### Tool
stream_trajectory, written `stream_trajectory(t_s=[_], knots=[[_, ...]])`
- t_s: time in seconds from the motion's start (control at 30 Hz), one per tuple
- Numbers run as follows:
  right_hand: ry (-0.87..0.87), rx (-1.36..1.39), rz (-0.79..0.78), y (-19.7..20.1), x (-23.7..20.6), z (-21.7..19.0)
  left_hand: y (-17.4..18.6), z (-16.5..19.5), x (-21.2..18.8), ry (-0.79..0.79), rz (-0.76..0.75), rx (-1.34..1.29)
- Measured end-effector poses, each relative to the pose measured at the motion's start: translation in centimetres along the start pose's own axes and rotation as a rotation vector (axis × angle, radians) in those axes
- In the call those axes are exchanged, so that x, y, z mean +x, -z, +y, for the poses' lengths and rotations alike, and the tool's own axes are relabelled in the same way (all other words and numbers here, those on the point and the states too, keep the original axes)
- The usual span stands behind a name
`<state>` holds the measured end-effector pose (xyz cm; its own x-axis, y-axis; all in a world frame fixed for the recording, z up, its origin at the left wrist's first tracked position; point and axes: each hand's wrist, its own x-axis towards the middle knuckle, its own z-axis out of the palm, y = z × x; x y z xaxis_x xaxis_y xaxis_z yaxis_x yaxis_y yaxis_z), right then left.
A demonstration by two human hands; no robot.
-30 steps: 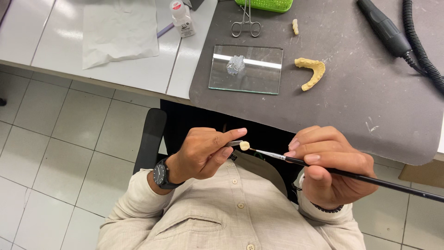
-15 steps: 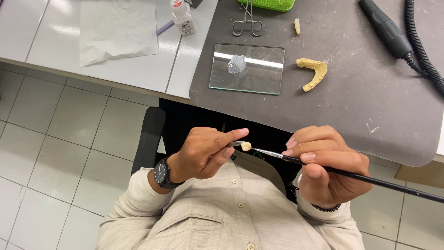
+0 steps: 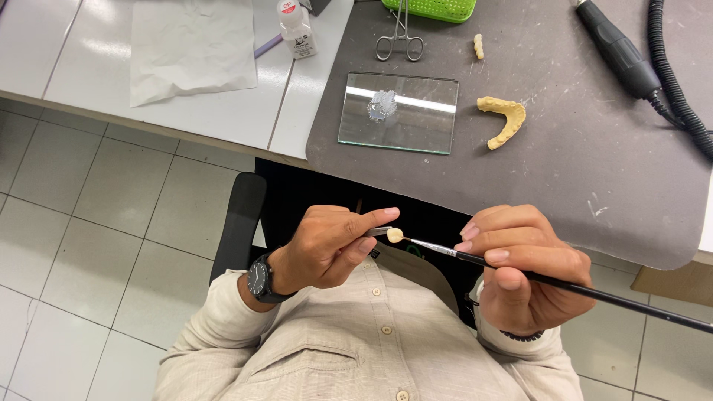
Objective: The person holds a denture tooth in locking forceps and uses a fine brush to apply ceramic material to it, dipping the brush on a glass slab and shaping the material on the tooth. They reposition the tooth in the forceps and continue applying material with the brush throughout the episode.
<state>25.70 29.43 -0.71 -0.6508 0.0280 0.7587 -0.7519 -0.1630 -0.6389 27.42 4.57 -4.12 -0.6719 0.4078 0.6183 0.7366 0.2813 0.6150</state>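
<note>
Pale tiled floor (image 3: 89, 223) is showing below; a dark chair arm (image 3: 239, 223) is standing beside the person's lap. Left hand (image 3: 327, 249) is hovering at chest height, wrist bent inward, fingers (image 3: 371, 217) pinched together on a metal holder carrying a small cream tooth piece (image 3: 394, 235). Right hand (image 3: 520, 267) is gripping a thin black brush (image 3: 579, 288), fingers closed around it, tip touching the piece. Farther off, the grey table (image 3: 594, 171) is bearing a glass slab (image 3: 399, 113), a yellow dental cast (image 3: 505, 119) and forceps (image 3: 401, 37).

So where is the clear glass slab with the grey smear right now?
In the head view, the clear glass slab lies flat on the grey mat, upper centre, left of the yellow curved dental cast and below the metal forceps.
</note>
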Motion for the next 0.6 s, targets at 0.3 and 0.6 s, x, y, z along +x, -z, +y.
stream_trajectory(t_s=[0.3,0.6], knots=[[0.007,-0.001,0.002,-0.13,-0.26,0.19,0.0,-0.22,-0.08,-0.005,-0.002,0.001],[0.008,-0.01,-0.019,-0.29,-0.13,-0.13,0.19,0.03,0.09,0.002,-0.006,-0.003]])
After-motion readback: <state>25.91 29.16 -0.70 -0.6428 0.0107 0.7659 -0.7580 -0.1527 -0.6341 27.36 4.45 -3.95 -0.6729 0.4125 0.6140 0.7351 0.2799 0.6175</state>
